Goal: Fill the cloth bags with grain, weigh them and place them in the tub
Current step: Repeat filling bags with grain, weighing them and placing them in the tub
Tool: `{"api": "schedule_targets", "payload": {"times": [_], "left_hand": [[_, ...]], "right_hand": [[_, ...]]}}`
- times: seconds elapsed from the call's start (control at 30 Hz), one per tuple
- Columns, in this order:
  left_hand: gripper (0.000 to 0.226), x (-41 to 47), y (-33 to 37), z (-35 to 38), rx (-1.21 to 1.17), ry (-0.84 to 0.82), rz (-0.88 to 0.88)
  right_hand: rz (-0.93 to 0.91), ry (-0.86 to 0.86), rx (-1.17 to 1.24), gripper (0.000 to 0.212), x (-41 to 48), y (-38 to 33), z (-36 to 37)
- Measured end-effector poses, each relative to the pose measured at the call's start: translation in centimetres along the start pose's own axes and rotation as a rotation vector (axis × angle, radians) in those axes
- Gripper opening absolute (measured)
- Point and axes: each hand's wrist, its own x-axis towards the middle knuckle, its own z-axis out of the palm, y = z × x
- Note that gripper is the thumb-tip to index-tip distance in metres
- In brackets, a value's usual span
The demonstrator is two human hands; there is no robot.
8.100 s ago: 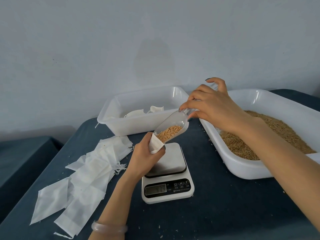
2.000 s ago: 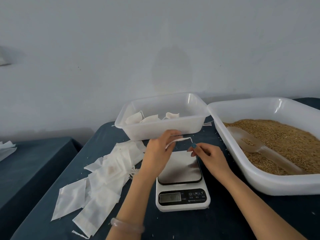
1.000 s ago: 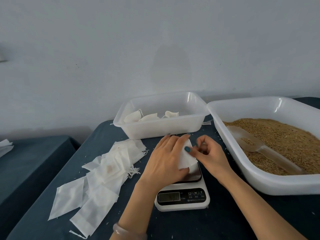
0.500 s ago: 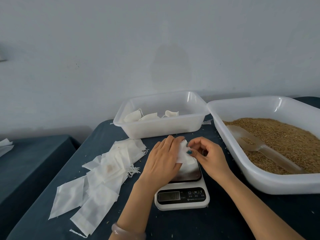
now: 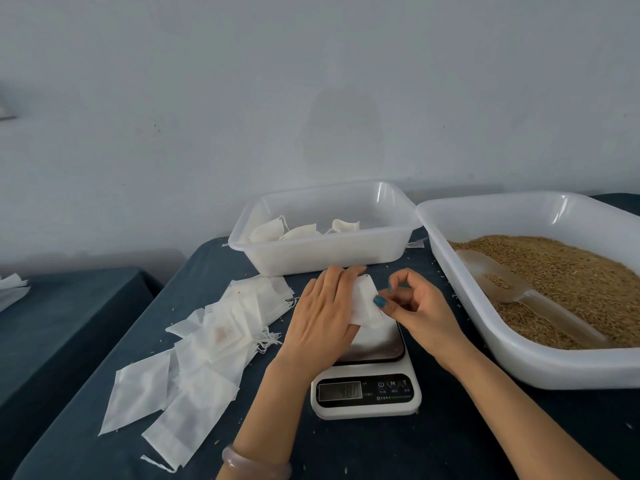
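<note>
A filled white cloth bag [image 5: 364, 304] sits on the steel platform of the white kitchen scale [image 5: 367, 389]. My left hand [image 5: 323, 311] lies flat against the bag's left side, fingers straight. My right hand [image 5: 412, 303] pinches the bag's right edge between thumb and forefinger. Behind the scale stands the smaller white tub [image 5: 325, 252] with three filled bags [image 5: 301, 232] in it. To the right, a large white tub [image 5: 540, 368] holds brown grain [image 5: 568, 271], and a clear plastic scoop [image 5: 509, 289] rests in the grain.
Several empty white cloth bags [image 5: 194, 355] lie spread over the dark blue tablecloth left of the scale. Loose grains dot the cloth. A second, lower table [image 5: 59, 317] with a white cloth piece at its edge stands to the left. A plain wall closes the back.
Since the pour 8 s ago the scoop has gone into the grain tub. Over the last second both hands stay on the bag on the scale; the right fingers shifted to its right edge.
</note>
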Motion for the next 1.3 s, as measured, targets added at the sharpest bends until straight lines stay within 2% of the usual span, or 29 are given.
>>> {"api": "schedule_targets", "payload": {"times": [0.17, 0.33, 0.5, 0.7, 0.83, 0.9, 1.07, 1.2, 1.3], "left_hand": [[0.068, 0.1, 0.2, 0.2, -0.010, 0.014, 0.019], [0.076, 0.1, 0.5, 0.4, -0.010, 0.044, 0.056], [0.059, 0.2, 0.4, 0.3, 0.010, 0.040, 0.070], [0.052, 0.3, 0.4, 0.4, 0.034, 0.068, 0.098], [0.054, 0.3, 0.4, 0.5, 0.054, 0.081, 0.086], [0.051, 0.2, 0.4, 0.6, 0.045, 0.095, 0.066], [0.052, 0.2, 0.7, 0.7, 0.019, 0.039, 0.045], [0.046, 0.2, 0.4, 0.6, -0.038, 0.030, 0.007], [0.049, 0.1, 0.3, 0.5, -0.120, 0.033, -0.036]], "right_hand": [[-0.083, 0.026, -0.087, 0.026, 0.0, 0.0, 0.0], [-0.154, 0.022, -0.172, 0.013, -0.1, -0.2, 0.1], [-0.097, 0.036, -0.263, 0.009, -0.1, 0.1, 0.1], [-0.157, 0.017, -0.288, 0.022, -0.4, 0.0, 0.1], [-0.180, 0.084, -0.396, 0.007, -0.4, -0.1, 0.3], [-0.180, 0.101, -0.347, 0.010, -0.4, -0.3, 0.2], [-0.169, -0.013, -0.188, 0.009, -0.8, -1.0, 0.5], [-0.137, -0.045, -0.347, 0.020, -1.1, -0.7, 0.7], [-0.162, -0.002, -0.469, 0.015, -1.1, -0.6, 0.8]]}}
